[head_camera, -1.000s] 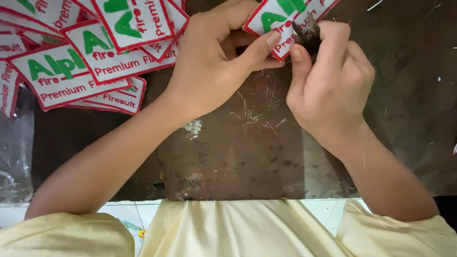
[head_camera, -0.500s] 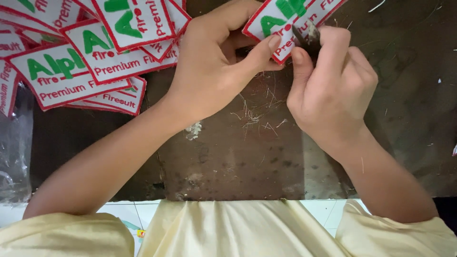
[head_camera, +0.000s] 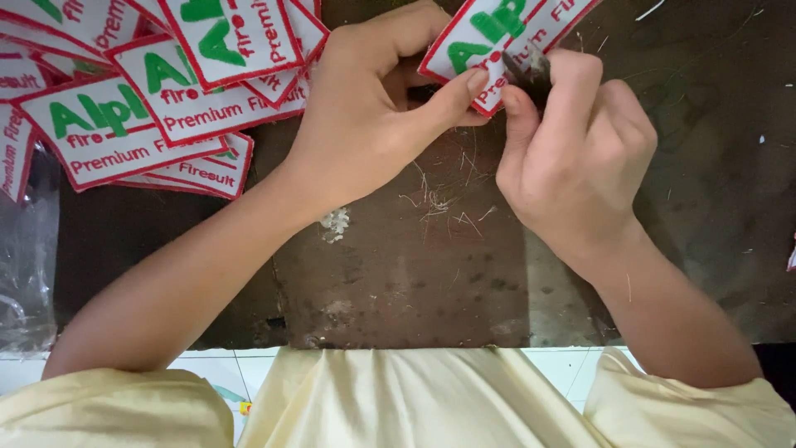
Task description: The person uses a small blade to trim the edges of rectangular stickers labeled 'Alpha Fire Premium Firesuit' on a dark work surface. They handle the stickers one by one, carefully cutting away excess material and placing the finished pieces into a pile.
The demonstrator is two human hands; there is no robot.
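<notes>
The left hand (head_camera: 365, 124) pinches a white, red-edged patch (head_camera: 489, 37) by its lower edge, thumb on top, holding it up off the dark tabletop (head_camera: 398, 282). The right hand (head_camera: 572, 158) is curled shut around a small dark tool (head_camera: 526, 70) touching that edge. Thread scraps (head_camera: 439, 203) lie beneath. A pile of patches (head_camera: 149, 108) sits left, beside a clear plastic bag (head_camera: 25, 265) whose contents cannot be made out.

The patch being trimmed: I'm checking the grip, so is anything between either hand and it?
Nothing visible. The left hand pinches the patch directly at its lower edge, and the right hand presses a small dark tool against the same edge. Loose threads lie on the table below.
</notes>
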